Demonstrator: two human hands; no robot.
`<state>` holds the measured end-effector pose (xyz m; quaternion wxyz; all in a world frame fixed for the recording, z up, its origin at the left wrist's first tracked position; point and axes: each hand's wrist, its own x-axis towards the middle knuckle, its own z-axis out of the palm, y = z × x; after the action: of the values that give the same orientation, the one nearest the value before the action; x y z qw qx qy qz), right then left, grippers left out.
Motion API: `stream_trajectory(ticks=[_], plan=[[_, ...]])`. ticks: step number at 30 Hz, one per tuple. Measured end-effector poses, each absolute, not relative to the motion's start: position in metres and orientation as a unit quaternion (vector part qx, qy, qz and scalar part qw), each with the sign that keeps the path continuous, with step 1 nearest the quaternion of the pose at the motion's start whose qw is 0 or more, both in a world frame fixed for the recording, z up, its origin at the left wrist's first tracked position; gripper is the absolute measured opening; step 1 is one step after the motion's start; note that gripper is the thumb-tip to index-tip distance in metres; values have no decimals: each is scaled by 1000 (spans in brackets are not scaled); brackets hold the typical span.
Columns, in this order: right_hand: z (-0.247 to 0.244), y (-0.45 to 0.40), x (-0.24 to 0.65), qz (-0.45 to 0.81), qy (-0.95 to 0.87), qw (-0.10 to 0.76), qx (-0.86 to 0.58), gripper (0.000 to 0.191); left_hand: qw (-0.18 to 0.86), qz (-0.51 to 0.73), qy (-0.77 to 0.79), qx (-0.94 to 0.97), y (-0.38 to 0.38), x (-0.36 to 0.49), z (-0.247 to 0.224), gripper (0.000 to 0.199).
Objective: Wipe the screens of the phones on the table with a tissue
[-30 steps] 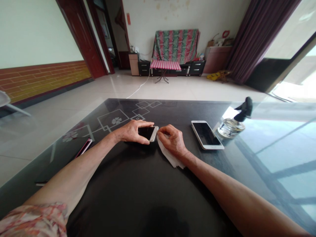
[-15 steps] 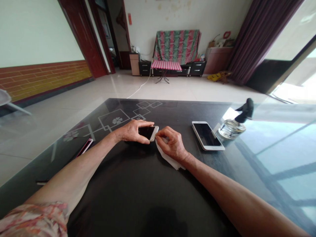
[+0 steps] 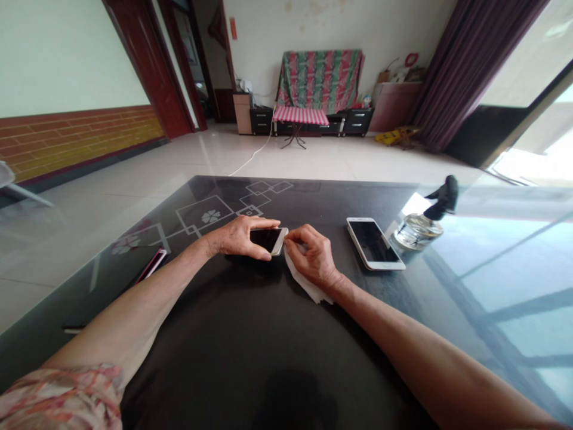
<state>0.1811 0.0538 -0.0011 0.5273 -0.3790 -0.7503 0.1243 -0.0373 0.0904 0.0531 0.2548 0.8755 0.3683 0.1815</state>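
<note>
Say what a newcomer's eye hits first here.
Probably mid-picture, where the left hand grips a phone and the right hand holds a white tissue close by its end. To their right, a second phone lies screen up beside a spray bottle. Behind, a red-and-green cloth hangs near the far wall.

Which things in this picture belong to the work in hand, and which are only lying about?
In the hands:
pale-framed phone, gripped by the left hand
white tissue, pinched in the right hand

Lying about, untouched:
second phone, white-framed
spray bottle beside it
pink-edged flat object at the left
</note>
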Motion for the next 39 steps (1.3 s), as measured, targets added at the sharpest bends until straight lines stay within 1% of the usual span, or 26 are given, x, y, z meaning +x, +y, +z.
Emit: stream_trajectory(ticks=[5,9,13,16,19,23,27,30,36,39], plan=[[2,46,177,130,-777,514,-340,11,256,181,385,868,92,-40,52,79],[0,52,181,123,-757,527,-366,11,278,175,369,870,88,-36,55,79],[-3,60,185,117,-746,527,-391,12,281,175,361,872,85,-34,57,78],[-5,67,186,115,-717,542,-424,12,282,160,358,875,86,-32,55,79],[-6,72,188,120,-683,559,-454,13,254,118,376,883,88,-30,51,82],[-7,75,188,118,-682,561,-454,13,180,83,401,894,89,-25,43,84],[-9,76,187,92,-705,540,-451,13,108,86,403,905,88,-19,33,87],[-12,78,186,65,-720,518,-457,13,82,76,415,903,87,-15,29,89],[-16,82,182,17,-731,454,-509,15,108,28,416,903,75,-27,39,107],[-13,80,179,-2,-727,401,-557,18,113,16,497,860,63,-46,38,107]])
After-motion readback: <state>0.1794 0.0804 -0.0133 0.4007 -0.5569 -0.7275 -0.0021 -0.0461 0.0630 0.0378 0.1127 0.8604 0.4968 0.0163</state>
